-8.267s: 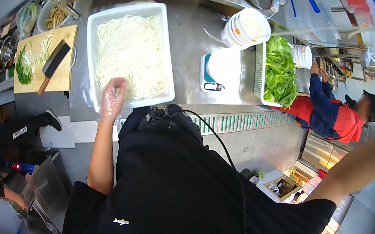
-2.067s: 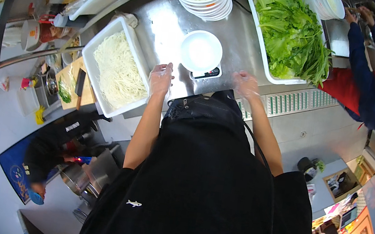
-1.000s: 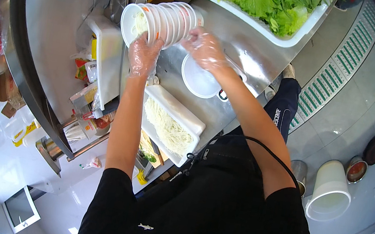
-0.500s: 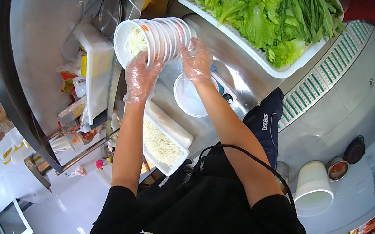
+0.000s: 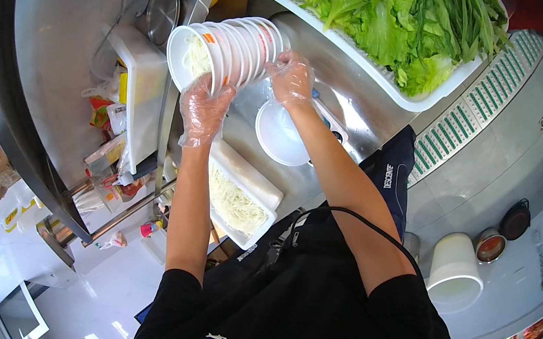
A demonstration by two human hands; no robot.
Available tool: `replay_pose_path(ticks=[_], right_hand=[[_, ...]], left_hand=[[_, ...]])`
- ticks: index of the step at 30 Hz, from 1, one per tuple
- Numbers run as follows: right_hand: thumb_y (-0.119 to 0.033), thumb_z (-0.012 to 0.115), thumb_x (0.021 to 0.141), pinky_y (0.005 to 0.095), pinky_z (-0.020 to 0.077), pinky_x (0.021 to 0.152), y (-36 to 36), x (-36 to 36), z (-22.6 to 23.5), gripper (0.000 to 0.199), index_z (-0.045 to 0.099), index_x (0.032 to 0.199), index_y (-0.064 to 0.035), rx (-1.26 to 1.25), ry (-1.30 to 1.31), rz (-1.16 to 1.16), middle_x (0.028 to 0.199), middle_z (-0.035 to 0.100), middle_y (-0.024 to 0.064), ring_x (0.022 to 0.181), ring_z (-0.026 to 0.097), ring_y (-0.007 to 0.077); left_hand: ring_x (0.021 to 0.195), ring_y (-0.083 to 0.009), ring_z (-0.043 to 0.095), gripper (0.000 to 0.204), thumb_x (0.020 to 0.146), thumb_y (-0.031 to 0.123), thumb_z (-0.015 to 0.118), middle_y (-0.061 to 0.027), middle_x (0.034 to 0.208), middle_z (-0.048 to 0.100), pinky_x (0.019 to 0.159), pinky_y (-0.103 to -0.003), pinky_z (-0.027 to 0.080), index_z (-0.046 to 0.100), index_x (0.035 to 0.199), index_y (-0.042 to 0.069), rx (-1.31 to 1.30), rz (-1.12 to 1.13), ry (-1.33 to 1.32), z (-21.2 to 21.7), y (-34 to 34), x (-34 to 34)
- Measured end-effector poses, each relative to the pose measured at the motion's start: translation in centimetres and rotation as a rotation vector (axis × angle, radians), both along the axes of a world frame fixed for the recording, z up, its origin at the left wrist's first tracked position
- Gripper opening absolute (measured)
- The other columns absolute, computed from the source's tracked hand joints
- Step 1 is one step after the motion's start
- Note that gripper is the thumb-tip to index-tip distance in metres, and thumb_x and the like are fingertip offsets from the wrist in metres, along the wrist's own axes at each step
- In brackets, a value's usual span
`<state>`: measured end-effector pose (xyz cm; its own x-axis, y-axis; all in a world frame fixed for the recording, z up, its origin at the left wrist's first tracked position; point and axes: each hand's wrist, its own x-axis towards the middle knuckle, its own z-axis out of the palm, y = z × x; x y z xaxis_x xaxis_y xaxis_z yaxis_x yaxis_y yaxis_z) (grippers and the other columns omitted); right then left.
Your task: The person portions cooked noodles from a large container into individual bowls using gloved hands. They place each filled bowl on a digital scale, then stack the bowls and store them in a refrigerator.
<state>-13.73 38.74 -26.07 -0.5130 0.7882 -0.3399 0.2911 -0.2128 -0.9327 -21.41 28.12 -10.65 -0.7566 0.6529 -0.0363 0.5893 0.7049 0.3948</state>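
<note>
A stack of white paper bowls (image 5: 250, 52) lies tilted on its side between my hands. Pale noodle-like strands (image 5: 197, 58) show inside the bowl at its open left end. My left hand (image 5: 204, 113), in a thin clear plastic glove, is closed on the stack's near side by that open rim. At the other end, my right hand (image 5: 291, 81), gloved the same way, has its fingers curled against the base of the stack. Just below the right hand sits a round white bowl (image 5: 281, 140) on the steel counter. Nearer me stands a white tray of pale strands (image 5: 235, 202).
A large white tray (image 5: 419, 106) heaped with lettuce (image 5: 381, 29) fills the far side. Left of the counter are a round metal lid (image 5: 162, 15), a white bin (image 5: 144, 99) and packets. On the right are a drain grate (image 5: 482, 105) and a white bucket (image 5: 456, 272).
Both hands keep hold of the bowl stack, which stays almost in place. The right hand has shifted slightly along its base end. The whole view has moved a little.
</note>
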Motion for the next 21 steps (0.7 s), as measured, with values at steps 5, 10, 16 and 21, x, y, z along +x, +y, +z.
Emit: replay_pose_path(ticks=[5, 10, 16, 21], right_hand=[[-0.030, 0.080, 0.083, 0.0441, 0.0502, 0.096, 0.7, 0.3, 0.1, 0.036, 0.068, 0.105, -0.0045, -0.149, -0.023, 0.147, 0.111, 0.071, 0.0194, 0.108, 0.066, 0.0355], [-0.032, 0.078, 0.086, 0.0434, 0.0522, 0.093, 1.6, 0.9, 0.5, 0.034, 0.070, 0.104, -0.0031, -0.125, -0.010, 0.150, 0.108, 0.073, 0.0194, 0.102, 0.069, 0.0353], [-0.033, 0.075, 0.091, 0.0395, 0.0539, 0.085, 1.7, 2.0, 0.1, 0.035, 0.069, 0.105, -0.0023, -0.237, 0.092, 0.037, 0.100, 0.074, 0.0162, 0.092, 0.071, 0.0288], [-0.033, 0.074, 0.092, 0.0393, 0.0536, 0.084, 1.8, 2.4, -0.4, 0.034, 0.068, 0.106, -0.0018, -0.170, 0.091, 0.056, 0.099, 0.073, 0.0161, 0.091, 0.070, 0.0279]], left_hand=[[0.084, -0.0115, 0.062, 0.030, 0.090, 0.016, 0.079, -0.0065, 0.094, 0.075, 0.081, -0.032, 0.053, 0.073, 0.114, 0.000, 0.015, 0.007, -0.062, 0.3, 0.1, 0.1], [0.088, -0.0198, 0.062, 0.025, 0.096, 0.018, 0.075, -0.0106, 0.095, 0.072, 0.086, -0.033, 0.051, 0.070, 0.111, -0.002, -0.044, -0.059, -0.020, 0.3, -0.6, -1.4], [0.088, -0.0382, 0.068, 0.014, 0.098, 0.010, 0.069, -0.0167, 0.095, 0.071, 0.086, -0.038, 0.053, 0.067, 0.107, -0.001, 0.000, -0.090, 0.181, 2.0, 0.9, 0.0], [0.094, -0.0339, 0.073, 0.017, 0.097, 0.009, 0.070, -0.0181, 0.101, 0.073, 0.085, -0.037, 0.056, 0.068, 0.112, 0.001, 0.027, -0.090, 0.347, 2.1, 1.8, 1.2]])
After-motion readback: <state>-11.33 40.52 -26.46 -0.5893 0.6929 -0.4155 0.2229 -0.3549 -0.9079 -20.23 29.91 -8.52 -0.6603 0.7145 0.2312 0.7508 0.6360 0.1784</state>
